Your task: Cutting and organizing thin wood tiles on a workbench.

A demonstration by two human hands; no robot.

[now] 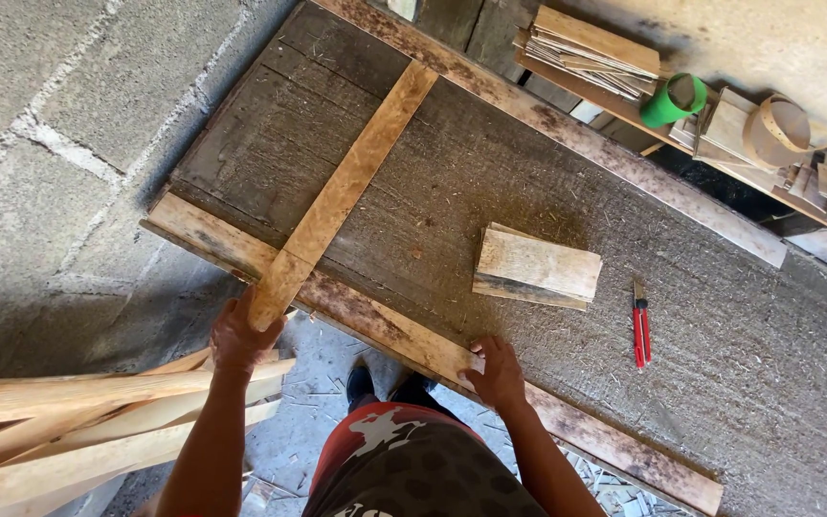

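Left hand [236,337], at 7 o'clock in the head view: fingers closed around the near end of a long pale wooden strip [351,187]. The strip lies flat on the dark workbench top [490,182] and runs diagonally from the hand up toward 12 o'clock, crossing the bench's front edge.

Right hand [498,371], at 6 o'clock: fingers spread and laid flat on the stained plank [385,330] that forms the front edge of the bench; it grips nothing.

Packages, labels, signs: no legible label can be made out. A bundle of thin wooden sheets [591,53] lies stacked on the shelf at 1 o'clock.

Containers: a green cup [674,100] lies tilted at 2 o'clock, just beside the bundle; its contents cannot be told. A round wooden hoop-shaped vessel [775,132] sits to its right among offcuts; nothing can be seen of its inside.

Other items: a short stack of wooden pieces [538,268] on the bench at centre; a red-handled tool [640,325] lies near it at 3 o'clock, apart from both hands. Long wooden slats [69,421] lean at 8 o'clock, beside the left forearm.
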